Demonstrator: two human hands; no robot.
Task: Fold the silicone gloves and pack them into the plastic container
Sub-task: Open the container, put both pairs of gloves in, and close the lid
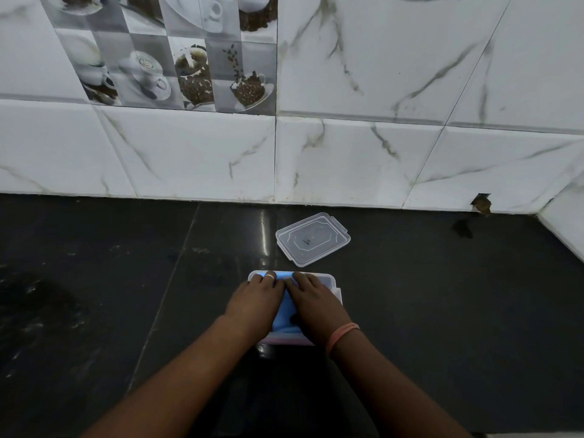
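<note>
We press the blue gloves (286, 314) down inside the plastic container (335, 287) on the dark counter — left hand (256, 303) and right hand (317, 306) flat, fingers extended, gripping nothing. Best to push evenly toward the corners — so the lid (313, 239) beyond can seat.

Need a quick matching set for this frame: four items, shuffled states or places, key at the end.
1. clear plastic lid
2. blue silicone glove
3. clear plastic container
4. pink wristband

A. under both hands
B. on the right wrist
C. lying alone on the dark counter, nearer the wall
D. holding the glove

Pairs: 1-C, 2-A, 3-D, 4-B
</note>
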